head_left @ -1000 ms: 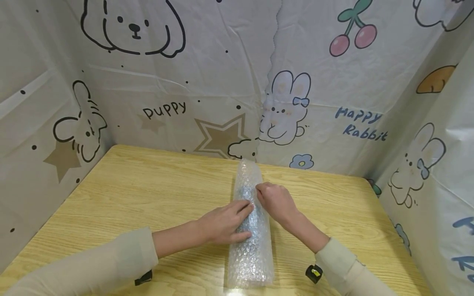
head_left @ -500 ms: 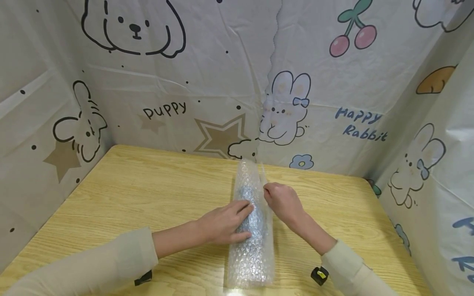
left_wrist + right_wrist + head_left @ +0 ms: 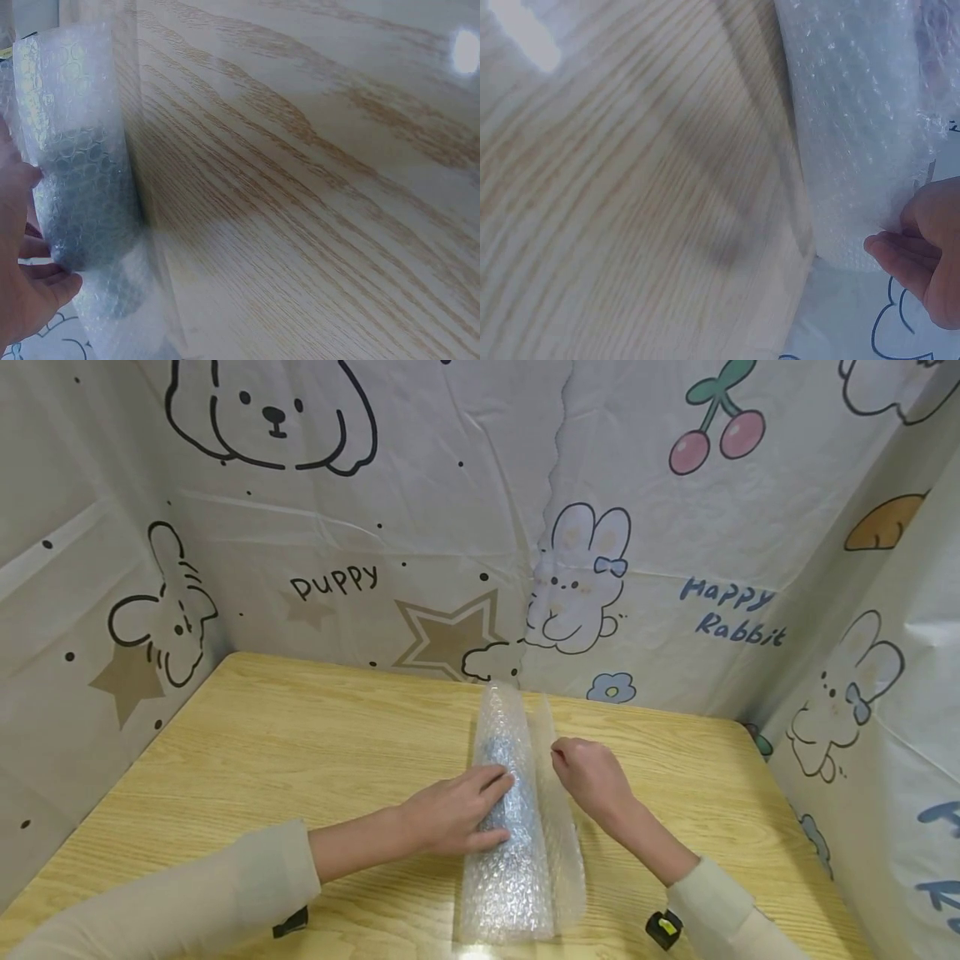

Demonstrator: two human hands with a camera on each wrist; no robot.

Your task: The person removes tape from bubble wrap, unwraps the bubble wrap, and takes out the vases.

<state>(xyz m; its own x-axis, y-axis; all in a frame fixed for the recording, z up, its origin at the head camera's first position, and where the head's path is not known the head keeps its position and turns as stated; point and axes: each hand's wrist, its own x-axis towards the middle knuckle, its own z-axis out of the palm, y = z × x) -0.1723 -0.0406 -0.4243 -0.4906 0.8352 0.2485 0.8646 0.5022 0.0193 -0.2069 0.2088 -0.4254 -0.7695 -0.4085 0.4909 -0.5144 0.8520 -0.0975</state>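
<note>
A long roll of bubble wrap (image 3: 506,885) lies lengthwise on the table, with a bluish object (image 3: 86,195) showing blurrily through its layers; its kind cannot be made out. My left hand (image 3: 457,810) rests on the middle of the roll, fingers and thumb spread apart against the plastic. On the other side, my right hand (image 3: 596,777) pinches the loose edge of the wrap between thumb and curled fingers. A flap of bubble wrap (image 3: 564,860) stands away from the roll there. The right wrist view has this sheet (image 3: 855,135) raised, its edge at the fingertips.
The wood-grain table (image 3: 300,735) extends to both sides of the roll. A cloth (image 3: 450,527) printed with cartoon animals hangs behind the table and along its sides. The roll's far end reaches the table's back edge.
My right hand has moved rightward, drawing the wrap's edge away from the roll, so a flap now opens along the right side. The left hand has stayed in place.
</note>
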